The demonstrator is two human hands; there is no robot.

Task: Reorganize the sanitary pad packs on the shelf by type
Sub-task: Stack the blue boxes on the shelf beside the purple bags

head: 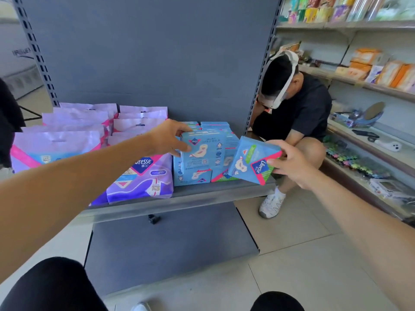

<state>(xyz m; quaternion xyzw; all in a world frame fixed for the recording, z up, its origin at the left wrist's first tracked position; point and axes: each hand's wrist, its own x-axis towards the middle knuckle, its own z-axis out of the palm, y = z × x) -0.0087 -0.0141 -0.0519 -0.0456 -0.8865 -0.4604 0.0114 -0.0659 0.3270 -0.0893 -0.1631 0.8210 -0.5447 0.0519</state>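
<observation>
Large purple pad packs (139, 176) fill the left of the grey shelf (202, 194) in two rows. Small blue pad packs (215, 126) stand stacked on its right side. My left hand (170, 138) grips the front upright blue pack (199, 151) by its top left corner. My right hand (289, 162) holds another blue pack (249, 160), tilted, in the air just off the shelf's right end.
A person in a black shirt (298, 113) crouches right behind the shelf's right end, one white shoe (271, 203) on the tiled floor. A wall rack (363, 86) with assorted goods runs along the right. A lower grey shelf (170, 248) juts out beneath.
</observation>
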